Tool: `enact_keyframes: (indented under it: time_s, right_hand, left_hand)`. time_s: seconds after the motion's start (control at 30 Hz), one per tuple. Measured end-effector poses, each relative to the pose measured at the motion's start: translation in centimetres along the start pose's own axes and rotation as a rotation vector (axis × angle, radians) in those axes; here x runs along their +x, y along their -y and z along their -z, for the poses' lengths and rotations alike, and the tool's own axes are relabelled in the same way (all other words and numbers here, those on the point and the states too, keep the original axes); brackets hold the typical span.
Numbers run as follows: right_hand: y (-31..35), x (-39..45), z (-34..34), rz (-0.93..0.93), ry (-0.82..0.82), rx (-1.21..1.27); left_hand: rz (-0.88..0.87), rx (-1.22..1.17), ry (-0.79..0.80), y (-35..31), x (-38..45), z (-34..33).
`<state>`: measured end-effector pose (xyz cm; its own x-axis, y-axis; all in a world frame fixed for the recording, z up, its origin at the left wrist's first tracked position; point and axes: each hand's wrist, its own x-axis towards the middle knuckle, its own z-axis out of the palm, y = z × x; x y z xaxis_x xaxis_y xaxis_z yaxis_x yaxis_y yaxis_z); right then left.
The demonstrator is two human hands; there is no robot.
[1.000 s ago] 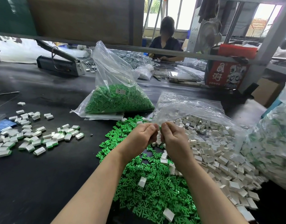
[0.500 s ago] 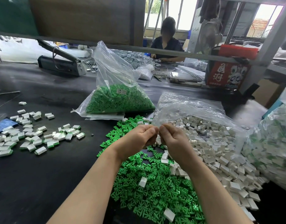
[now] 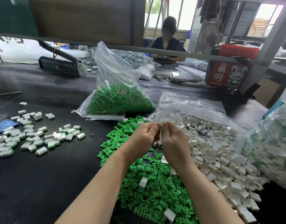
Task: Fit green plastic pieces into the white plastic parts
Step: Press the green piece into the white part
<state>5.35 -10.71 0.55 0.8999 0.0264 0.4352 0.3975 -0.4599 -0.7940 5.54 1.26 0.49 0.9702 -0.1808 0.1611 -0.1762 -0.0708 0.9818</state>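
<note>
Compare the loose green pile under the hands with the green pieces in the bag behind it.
The loose green pile lies spread flat on the black table; the bagged green pieces sit heaped inside a clear plastic bag. The loose pile has several white parts mixed in; the bagged pieces show a small label and no white parts. Both look like the same bright green plastic.

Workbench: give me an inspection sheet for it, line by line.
Surface: black bench.
Job's things: loose green pieces in front; white parts spilling from a clear bag at right; bag of green pieces behind; finished pieces at left.
Clutter: red carton, heat sealer.
Hands: left hand and right hand raised together, fingers curled; contents hidden.
Cables: nothing seen.
Surroundings: another worker opposite, windows behind.
</note>
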Motion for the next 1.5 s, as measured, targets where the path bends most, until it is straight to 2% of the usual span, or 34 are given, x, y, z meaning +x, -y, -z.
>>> enact_keyframes:
  time_s: [0.17,0.4,0.8,0.9,1.0,1.17,1.33,1.5]
  right_hand:
    - [0.3,-0.2,0.1,0.111,0.046,-0.204]
    - [0.2,-0.4,-0.2,0.116,0.076,-0.41]
    - [0.7,-0.9,-1.0,0.118,-0.024,-0.481]
    - [0.6,-0.7,-0.9,0.116,-0.009,-0.462]
    - [0.6,-0.5,-0.7,0.128,-0.005,-0.434]
    - [0.9,-0.1,-0.4,0.058,0.003,-0.2]
    - [1.2,-0.3,-0.2,0.114,-0.098,-0.083]
    - [1.1,0.0,0.2,0.082,-0.134,0.074]
  left_hand:
    - [-0.033,-0.034,0.014,-0.2,0.0,0.0]
    - [-0.071,0.078,-0.069,0.2,0.0,-0.3]
    - [-0.13,0.187,-0.161,0.8,0.0,-0.7]
    - [-0.123,0.163,-0.155,0.7,0.1,-0.7]
    - [-0.086,0.025,-0.109,0.8,0.2,-0.5]
    - [-0.051,-0.193,-0.089,-0.1,-0.1,0.0]
    - [-0.065,-0.185,-0.091,-0.4,0.0,0.1]
    - [-0.046,-0.158,-0.032,-0.1,0.1,0.5]
